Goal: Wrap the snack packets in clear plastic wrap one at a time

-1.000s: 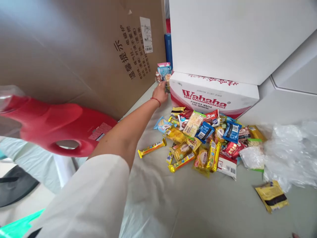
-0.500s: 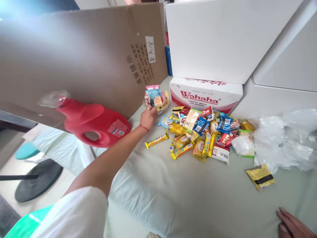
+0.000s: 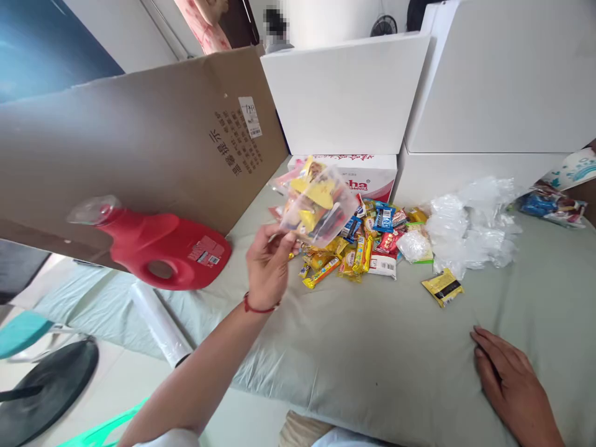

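Note:
My left hand (image 3: 267,266) is raised over the grey-green cloth (image 3: 363,347) and pinches a clear plastic bag of snacks (image 3: 316,203) by its lower edge. The bag holds yellow, pink and dark packets and hangs in the air in front of the pile. Behind it lies a heap of wrapped snacks (image 3: 367,248) in yellow, red and blue. One yellow packet (image 3: 442,287) lies apart to the right. My right hand (image 3: 512,385) rests flat on the cloth at the lower right, fingers stretched out, holding nothing.
A red detergent jug (image 3: 158,245) lies on its side at the left, against a large brown cardboard sheet (image 3: 139,143). White boxes (image 3: 488,93) and a Wahaha carton (image 3: 367,177) stand at the back. Crumpled clear plastic (image 3: 470,226) lies right of the heap.
My left hand has drawn back from the far corner and lifted the snack bag up toward me. My right hand has come further into view, flat on the cloth.

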Demonstrator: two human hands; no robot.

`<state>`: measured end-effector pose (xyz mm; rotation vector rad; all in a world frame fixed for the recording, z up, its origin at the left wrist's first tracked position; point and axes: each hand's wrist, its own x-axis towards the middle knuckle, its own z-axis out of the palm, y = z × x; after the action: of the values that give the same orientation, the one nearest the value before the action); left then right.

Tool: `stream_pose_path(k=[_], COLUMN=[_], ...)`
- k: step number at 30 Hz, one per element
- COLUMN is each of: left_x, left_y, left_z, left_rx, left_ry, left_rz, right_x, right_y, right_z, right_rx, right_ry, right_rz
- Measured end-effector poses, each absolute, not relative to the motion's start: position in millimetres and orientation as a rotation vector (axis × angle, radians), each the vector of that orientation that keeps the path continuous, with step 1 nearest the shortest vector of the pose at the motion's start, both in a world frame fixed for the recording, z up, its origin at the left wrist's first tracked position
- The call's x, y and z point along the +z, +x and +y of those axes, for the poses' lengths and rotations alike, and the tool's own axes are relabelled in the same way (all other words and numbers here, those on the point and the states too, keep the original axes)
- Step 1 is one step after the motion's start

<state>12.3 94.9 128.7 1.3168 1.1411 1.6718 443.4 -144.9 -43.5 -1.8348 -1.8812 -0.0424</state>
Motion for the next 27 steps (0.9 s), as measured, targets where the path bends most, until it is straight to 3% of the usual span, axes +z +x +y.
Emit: stream_pose_path(k=[4, 7, 13, 17, 24, 27], left_x=[115, 96, 89, 99, 69, 48], left_y=[86, 122, 119, 109, 182, 212], left_z=[124, 133, 132, 106, 4, -20], left_rx=[1.437, 1.322, 1.37, 1.348, 0.804, 0.663], left_ry=[0.501, 0.303, 0.149, 0.197, 0.291, 0.314], left_rz=[0.761, 0.714, 0.583, 0.527, 0.472, 0.469], right_x=[-40, -39, -32, 2, 65, 76], right_y=[441, 439, 440, 428, 343, 339], right_z=[-145, -144, -141, -134, -142, -150], right_rx=[-0.037, -0.056, -0.04, 0.12, 0.787, 0.777], right_ry=[-1.852, -1.84, -1.824, -1.895, -1.403, -1.406], right_rz=[-1.874, -1.881, -1.878, -1.688, -1.157, -0.907])
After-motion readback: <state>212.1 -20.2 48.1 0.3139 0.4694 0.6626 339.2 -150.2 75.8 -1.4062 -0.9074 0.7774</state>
